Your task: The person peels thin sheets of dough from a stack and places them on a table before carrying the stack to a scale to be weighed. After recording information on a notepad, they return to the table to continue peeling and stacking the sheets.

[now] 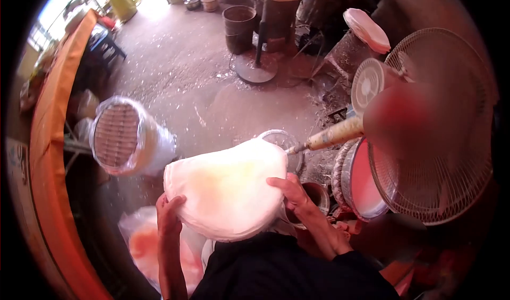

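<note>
Both my hands hold a thick stack of thin white round sheets (226, 188) in front of my chest. My left hand (169, 215) grips its lower left edge. My right hand (291, 191) lies on its right edge, fingers curled over the top. Below the stack, a clear plastic bag (139, 241) with more pale sheets lies near my left forearm.
A round woven tray wrapped in plastic (119, 135) stands at the left. A long orange table edge (48, 156) runs down the left. At the right are a standing fan (446, 124), a wooden-handled tool (332, 136) and a round steamer with a pink surface (364, 180). Buckets (239, 26) stand at the back.
</note>
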### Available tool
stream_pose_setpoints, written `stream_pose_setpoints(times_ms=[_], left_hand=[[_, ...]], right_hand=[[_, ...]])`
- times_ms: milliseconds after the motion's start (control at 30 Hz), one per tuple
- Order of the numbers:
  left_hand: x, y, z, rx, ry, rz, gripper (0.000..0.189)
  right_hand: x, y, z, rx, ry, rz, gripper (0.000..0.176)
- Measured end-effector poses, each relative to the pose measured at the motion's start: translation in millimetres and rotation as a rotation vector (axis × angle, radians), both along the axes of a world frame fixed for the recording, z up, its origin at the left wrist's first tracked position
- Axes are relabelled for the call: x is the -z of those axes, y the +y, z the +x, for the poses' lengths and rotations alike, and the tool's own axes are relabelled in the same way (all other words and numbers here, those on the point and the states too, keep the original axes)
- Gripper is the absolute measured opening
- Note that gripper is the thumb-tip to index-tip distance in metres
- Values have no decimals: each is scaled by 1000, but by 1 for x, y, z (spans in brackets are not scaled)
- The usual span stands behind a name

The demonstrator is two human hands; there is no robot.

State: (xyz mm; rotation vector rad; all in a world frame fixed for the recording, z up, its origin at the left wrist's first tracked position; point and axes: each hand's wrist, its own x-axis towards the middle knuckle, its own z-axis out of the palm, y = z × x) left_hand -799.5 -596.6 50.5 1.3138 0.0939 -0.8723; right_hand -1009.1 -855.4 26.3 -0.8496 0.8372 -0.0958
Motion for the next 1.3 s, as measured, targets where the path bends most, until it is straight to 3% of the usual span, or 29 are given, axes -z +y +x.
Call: stream_pose_setpoints(times_ms=[67, 300, 500, 600, 633, 767, 833, 900, 933, 1133, 1200, 1300], left_hand=[[11, -37, 47, 76, 4, 13, 42], [10, -181, 169, 333, 4, 105, 42], [10, -330, 242, 618, 21, 90, 32], [3, -416, 260, 837, 15, 44, 31], [10, -439, 266, 872, 14, 58, 32], [20, -544, 289, 998, 20, 19, 34], [17, -601, 296, 1035, -9, 5, 33], [-1, -649, 295, 1097, -27, 0, 33], [-10, -678, 299, 1167, -23, -50, 32], [-95, -853, 254, 1155, -103, -384, 34], [-124, -909, 231, 1128, -160, -492, 34], [-132, -1014, 203, 1142, -174, -627, 33]], right_hand=[[-8, -16, 41, 175, 1, 22, 46], [43, -105, 98, 238, -116, -14, 46], [-40, -184, 144, 548, 4, -21, 46], [9, -217, 146, 677, 237, 35, 42], [19, -224, 153, 812, 127, -34, 41], [14, -280, 168, 947, 202, -56, 40], [-9, -318, 181, 1053, 131, -180, 40], [-13, -346, 169, 984, 246, -30, 39], [-25, -368, 177, 1097, 179, -102, 38], [-113, -526, 146, 1251, 36, -396, 41], [-142, -587, 121, 1199, -94, -509, 41], [-148, -697, 62, 1065, -218, -659, 43]])
